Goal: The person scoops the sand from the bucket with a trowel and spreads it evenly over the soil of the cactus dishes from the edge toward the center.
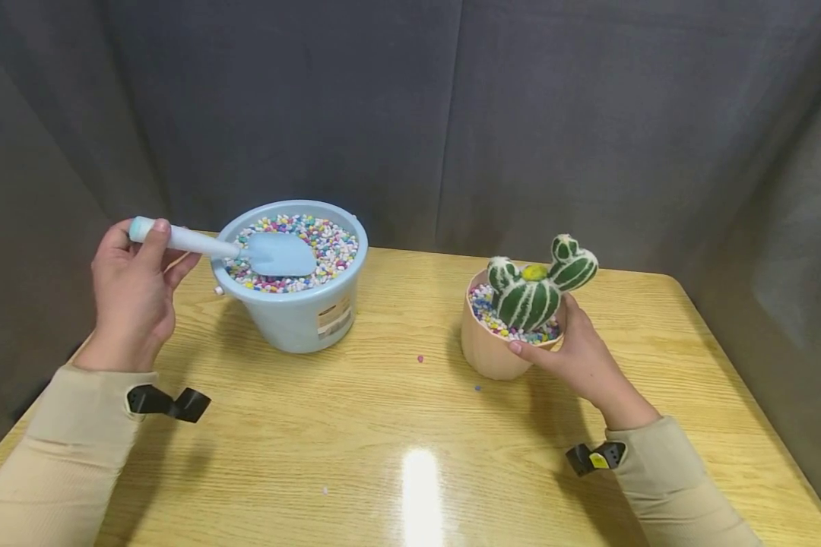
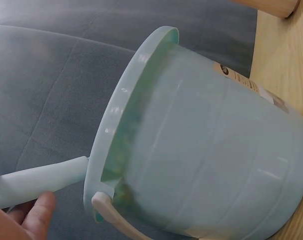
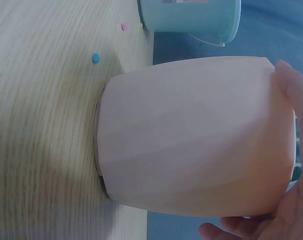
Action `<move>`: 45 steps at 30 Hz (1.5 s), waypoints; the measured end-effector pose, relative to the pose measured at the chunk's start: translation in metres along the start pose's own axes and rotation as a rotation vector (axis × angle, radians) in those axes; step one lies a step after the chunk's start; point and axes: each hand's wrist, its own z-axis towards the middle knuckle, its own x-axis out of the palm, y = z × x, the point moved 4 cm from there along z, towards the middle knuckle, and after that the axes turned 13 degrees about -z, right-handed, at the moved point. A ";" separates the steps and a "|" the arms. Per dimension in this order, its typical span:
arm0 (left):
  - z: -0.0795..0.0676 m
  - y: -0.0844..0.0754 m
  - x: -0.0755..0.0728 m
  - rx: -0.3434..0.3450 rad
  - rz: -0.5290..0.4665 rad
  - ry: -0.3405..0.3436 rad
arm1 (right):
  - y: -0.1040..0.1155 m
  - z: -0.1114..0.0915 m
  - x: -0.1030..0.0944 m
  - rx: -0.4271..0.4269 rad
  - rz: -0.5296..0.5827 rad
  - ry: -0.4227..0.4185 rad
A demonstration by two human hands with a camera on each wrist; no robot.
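My left hand (image 1: pixel 137 289) grips the pale handle of a light blue toy shovel (image 1: pixel 282 254). The shovel's blade lies over the colourful pebbles (image 1: pixel 338 247) inside a light blue bucket (image 1: pixel 297 323). In the left wrist view the handle (image 2: pixel 41 177) crosses the bucket's rim, which hides the blade. At the right, my right hand (image 1: pixel 584 361) holds a peach flowerpot (image 1: pixel 489 353) by its rim, thumb at the front and fingers round the right side. A green-and-white cactus (image 1: pixel 528 305) stands in pebbles in that pot. The right wrist view shows the pot's base (image 3: pixel 102 145) at the tabletop.
A few loose pebbles lie on the wooden table (image 1: pixel 301 425), among them a pink one (image 1: pixel 420 358) and a blue one (image 1: pixel 477 387) near the pot. A white bucket handle (image 2: pixel 114 217) hangs at the bucket's side. Dark grey curtain (image 1: pixel 397 114) encloses the back and sides.
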 end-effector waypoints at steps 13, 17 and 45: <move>0.002 -0.001 0.007 0.020 0.110 0.025 | 0.002 0.002 0.002 -0.020 0.038 -0.007; 0.004 0.005 0.011 0.008 0.057 0.033 | 0.003 0.002 0.002 -0.016 0.032 -0.010; 0.007 0.027 0.017 -0.013 0.249 0.032 | -0.003 0.003 0.002 -0.018 0.040 -0.002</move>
